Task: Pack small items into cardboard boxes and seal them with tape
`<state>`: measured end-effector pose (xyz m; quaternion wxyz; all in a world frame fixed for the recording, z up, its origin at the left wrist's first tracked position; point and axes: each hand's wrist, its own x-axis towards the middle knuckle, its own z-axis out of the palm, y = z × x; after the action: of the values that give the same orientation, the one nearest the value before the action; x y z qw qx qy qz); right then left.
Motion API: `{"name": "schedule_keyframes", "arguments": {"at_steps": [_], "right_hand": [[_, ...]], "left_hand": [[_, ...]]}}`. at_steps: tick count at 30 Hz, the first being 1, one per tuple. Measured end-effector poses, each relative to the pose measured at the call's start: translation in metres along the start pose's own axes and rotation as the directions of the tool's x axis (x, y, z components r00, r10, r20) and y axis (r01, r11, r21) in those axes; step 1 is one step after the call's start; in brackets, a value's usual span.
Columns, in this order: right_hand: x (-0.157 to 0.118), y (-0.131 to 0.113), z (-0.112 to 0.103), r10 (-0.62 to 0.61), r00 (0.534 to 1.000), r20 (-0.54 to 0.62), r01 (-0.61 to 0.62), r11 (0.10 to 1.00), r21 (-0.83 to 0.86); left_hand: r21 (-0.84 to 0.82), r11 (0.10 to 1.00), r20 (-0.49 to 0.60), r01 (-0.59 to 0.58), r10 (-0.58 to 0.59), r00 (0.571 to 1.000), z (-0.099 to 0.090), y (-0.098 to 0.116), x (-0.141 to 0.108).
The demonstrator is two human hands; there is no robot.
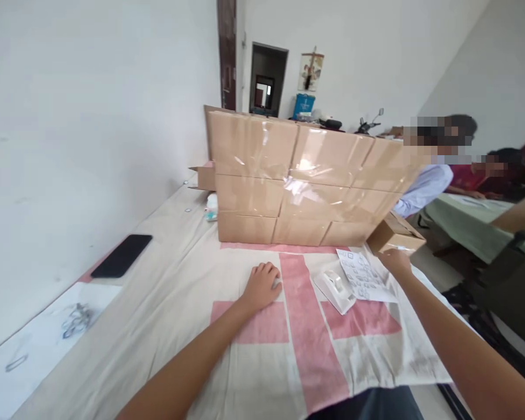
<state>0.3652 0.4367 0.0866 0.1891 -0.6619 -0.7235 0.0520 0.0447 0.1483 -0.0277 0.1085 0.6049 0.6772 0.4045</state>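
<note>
My left hand rests on the striped cloth with its fingers lightly bent and apart, holding nothing. My right hand is at the near side of a small cardboard box at the table's right edge; its fingers are partly hidden, so I cannot tell whether it grips the box. Between my hands lies a white moulded plastic piece. Overlapping its right side is a sheet of paper with small printed outlines.
A wide taped cardboard partition stands across the table ahead. At left lie a black phone and a white sheet with a clump of small ring-like pieces. Beyond the partition at right, a person in a light shirt sits close by.
</note>
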Motion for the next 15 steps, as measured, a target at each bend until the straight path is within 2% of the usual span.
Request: {"name": "schedule_keyframes", "arguments": {"at_steps": [3,6,8,11,14,15], "right_hand": [[-0.019,-0.080,-0.004,-0.174,0.983,0.065,0.173,0.985,0.013],[-0.048,-0.178,0.003,-0.413,0.903,0.115,0.407,0.910,0.076],[-0.076,-0.245,0.015,-0.559,0.818,0.137,0.544,0.828,0.135],[-0.130,-0.334,0.040,-0.755,0.632,0.178,0.712,0.656,0.251],[-0.184,-0.406,0.067,-0.874,0.441,0.205,0.788,0.487,0.376],[-0.199,-0.426,0.077,-0.894,0.400,0.203,0.789,0.448,0.420]], "left_hand": [[-0.159,0.987,-0.094,0.025,-0.040,0.995,-0.003,-0.006,0.002],[-0.330,0.943,-0.240,0.052,-0.137,0.961,-0.021,-0.018,0.005],[-0.417,0.906,-0.353,0.067,-0.230,0.907,-0.041,-0.033,0.008],[-0.524,0.847,-0.496,0.089,-0.389,0.776,-0.076,-0.066,0.014],[-0.623,0.776,-0.566,0.097,-0.532,0.630,-0.103,-0.102,0.018],[-0.654,0.751,-0.568,0.092,-0.568,0.595,-0.108,-0.113,0.020]]}}
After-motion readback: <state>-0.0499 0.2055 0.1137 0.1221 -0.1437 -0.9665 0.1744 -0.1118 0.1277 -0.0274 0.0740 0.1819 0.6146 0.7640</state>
